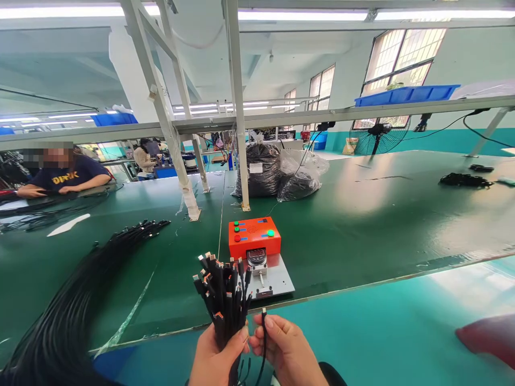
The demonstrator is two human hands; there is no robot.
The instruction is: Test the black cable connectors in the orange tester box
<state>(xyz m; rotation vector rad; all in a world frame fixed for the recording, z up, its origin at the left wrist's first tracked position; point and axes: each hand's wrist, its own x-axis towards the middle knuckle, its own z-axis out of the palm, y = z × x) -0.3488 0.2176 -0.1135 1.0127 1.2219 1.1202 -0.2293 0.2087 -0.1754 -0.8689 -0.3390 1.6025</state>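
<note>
My left hand (219, 351) is wrapped round a thick bunch of black USB cables (225, 292), their plugs pointing up and some showing orange inside. Beside it, my right hand (287, 346) pinches one single USB cable (264, 335) between thumb and fingers, its metal plug upward. Just beyond both hands, at the table's near edge, stands an orange tester box (254, 236) with green and red buttons. A metal base plate (277, 276) in front of it carries a small round digital display (256, 257). The bunch covers the plate's left part.
A long bundle of black cables (76, 289) lies on the green table (341, 236) at left. Two filled plastic bags (261, 169) stand behind the upright posts. A blue tray (406, 95) sits on the overhead shelf. At far left another person (76, 171) handles cables.
</note>
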